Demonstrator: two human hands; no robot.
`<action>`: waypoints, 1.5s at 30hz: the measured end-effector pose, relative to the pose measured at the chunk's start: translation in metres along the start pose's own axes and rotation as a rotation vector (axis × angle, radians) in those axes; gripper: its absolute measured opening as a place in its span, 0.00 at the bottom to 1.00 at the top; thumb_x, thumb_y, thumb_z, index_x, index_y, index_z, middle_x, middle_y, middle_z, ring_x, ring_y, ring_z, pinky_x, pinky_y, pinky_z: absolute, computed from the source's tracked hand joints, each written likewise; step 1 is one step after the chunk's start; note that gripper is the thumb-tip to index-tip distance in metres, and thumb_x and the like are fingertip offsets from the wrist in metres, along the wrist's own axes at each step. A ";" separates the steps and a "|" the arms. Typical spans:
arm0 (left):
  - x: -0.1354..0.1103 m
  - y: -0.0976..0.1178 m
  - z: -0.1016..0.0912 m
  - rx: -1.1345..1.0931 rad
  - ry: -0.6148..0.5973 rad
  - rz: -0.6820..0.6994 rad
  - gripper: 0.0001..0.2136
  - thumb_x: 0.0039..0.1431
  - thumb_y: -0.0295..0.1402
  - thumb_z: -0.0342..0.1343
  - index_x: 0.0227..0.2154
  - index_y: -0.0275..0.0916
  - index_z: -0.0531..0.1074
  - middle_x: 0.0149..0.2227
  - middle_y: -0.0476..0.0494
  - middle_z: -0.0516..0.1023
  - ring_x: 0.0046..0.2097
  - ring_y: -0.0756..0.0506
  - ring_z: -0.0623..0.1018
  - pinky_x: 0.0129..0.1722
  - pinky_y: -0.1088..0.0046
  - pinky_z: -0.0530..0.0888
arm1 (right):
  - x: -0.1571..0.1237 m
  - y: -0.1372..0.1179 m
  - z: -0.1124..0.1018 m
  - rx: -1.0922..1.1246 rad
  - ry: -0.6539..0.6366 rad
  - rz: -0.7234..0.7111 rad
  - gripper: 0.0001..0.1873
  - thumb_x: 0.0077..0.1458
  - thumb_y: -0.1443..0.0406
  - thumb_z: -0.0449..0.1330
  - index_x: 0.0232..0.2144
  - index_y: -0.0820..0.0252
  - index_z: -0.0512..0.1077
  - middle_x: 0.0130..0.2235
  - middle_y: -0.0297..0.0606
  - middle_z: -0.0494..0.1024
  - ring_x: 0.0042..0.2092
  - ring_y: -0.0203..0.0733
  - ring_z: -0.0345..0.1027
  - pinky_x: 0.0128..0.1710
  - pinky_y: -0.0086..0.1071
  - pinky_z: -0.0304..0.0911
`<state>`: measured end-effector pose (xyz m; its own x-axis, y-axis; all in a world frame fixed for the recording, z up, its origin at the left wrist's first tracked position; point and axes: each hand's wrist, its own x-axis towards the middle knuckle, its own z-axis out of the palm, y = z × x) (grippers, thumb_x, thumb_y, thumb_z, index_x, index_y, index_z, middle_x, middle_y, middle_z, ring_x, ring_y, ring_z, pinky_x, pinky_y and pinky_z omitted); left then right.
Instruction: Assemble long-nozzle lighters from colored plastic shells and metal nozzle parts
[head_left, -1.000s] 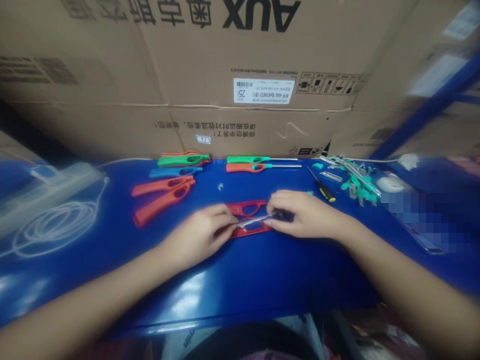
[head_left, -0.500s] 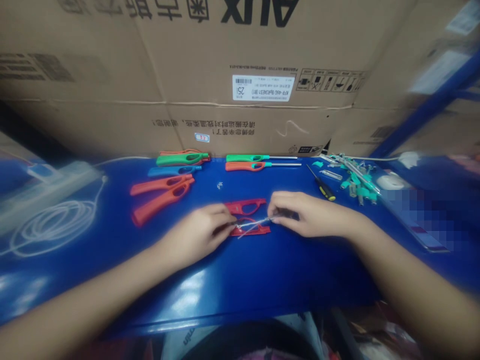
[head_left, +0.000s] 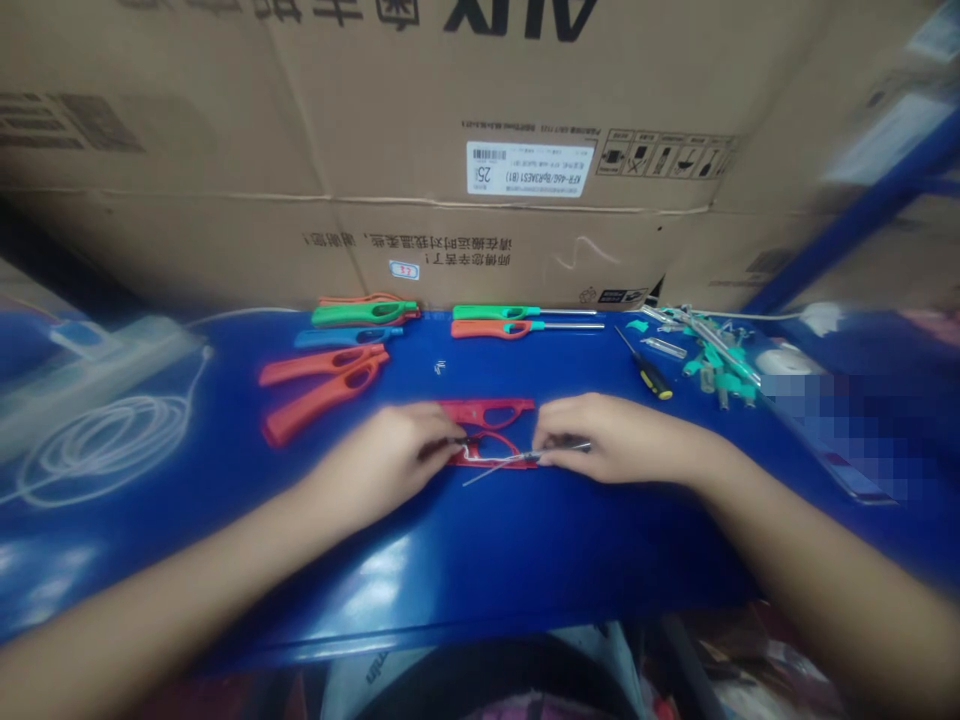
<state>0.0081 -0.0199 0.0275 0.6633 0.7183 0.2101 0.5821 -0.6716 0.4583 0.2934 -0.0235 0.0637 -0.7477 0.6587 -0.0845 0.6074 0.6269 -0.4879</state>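
Note:
Two red lighter shell halves lie on the blue table: the far half [head_left: 466, 410] and the near half [head_left: 523, 462], each with an oval trigger opening. Over the left end of the near half, my left hand [head_left: 405, 445] pinches a small dark part [head_left: 463, 441], mostly covered by fingers. A white wire [head_left: 484, 459] runs from it toward my right hand [head_left: 600, 435]. That hand is closed on a thin metal tube [head_left: 579, 447], its thumb and fingertips together near the right end of the shell. A thin straight strand points down-left between the hands.
Loose red shells [head_left: 322, 400] lie left, by blue and green ones. Two lighters with metal rods [head_left: 491, 328] lie at the back. A screwdriver [head_left: 651, 376], a pile of teal parts [head_left: 716, 360] and a phone [head_left: 832, 450] are right. A cardboard wall [head_left: 390, 150] stands behind.
My right hand has shifted slightly down and left with the tube. The white wire now sags in a bend, and the thin strand has swung lower and left.

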 end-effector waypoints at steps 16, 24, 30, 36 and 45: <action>0.001 0.005 0.000 0.024 0.030 0.047 0.09 0.63 0.23 0.58 0.40 0.39 0.82 0.39 0.45 0.84 0.40 0.45 0.82 0.43 0.70 0.78 | 0.000 -0.016 0.009 -0.444 -0.020 -0.043 0.13 0.66 0.67 0.55 0.30 0.60 0.76 0.33 0.38 0.77 0.36 0.40 0.69 0.33 0.32 0.54; 0.003 0.007 0.000 0.039 0.032 0.040 0.09 0.61 0.21 0.60 0.39 0.38 0.82 0.38 0.45 0.84 0.40 0.45 0.82 0.42 0.71 0.78 | 0.001 -0.036 0.020 -0.670 -0.147 0.017 0.10 0.58 0.77 0.58 0.35 0.64 0.79 0.35 0.43 0.78 0.34 0.43 0.69 0.27 0.36 0.46; 0.003 0.008 -0.001 0.014 0.049 0.042 0.09 0.62 0.23 0.58 0.38 0.40 0.82 0.36 0.45 0.84 0.37 0.46 0.82 0.42 0.72 0.78 | 0.000 -0.033 0.017 -0.441 -0.013 0.058 0.11 0.65 0.62 0.57 0.38 0.61 0.79 0.38 0.41 0.79 0.35 0.41 0.71 0.29 0.34 0.52; 0.003 0.008 0.001 -0.012 0.040 0.056 0.09 0.62 0.23 0.59 0.39 0.40 0.82 0.35 0.46 0.83 0.36 0.47 0.81 0.39 0.73 0.76 | 0.009 -0.010 0.016 0.011 0.097 0.222 0.06 0.60 0.66 0.62 0.32 0.59 0.79 0.34 0.36 0.80 0.34 0.37 0.70 0.32 0.29 0.56; -0.001 0.016 0.007 -0.050 -0.008 0.002 0.08 0.63 0.23 0.59 0.41 0.37 0.82 0.38 0.45 0.83 0.38 0.45 0.81 0.38 0.72 0.75 | 0.016 -0.008 0.013 0.140 0.026 0.407 0.06 0.57 0.65 0.65 0.28 0.61 0.77 0.24 0.30 0.70 0.26 0.33 0.60 0.27 0.26 0.52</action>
<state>0.0201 -0.0323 0.0291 0.6683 0.7154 0.2039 0.5567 -0.6627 0.5010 0.2734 -0.0236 0.0545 -0.4469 0.8518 -0.2734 0.8078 0.2529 -0.5325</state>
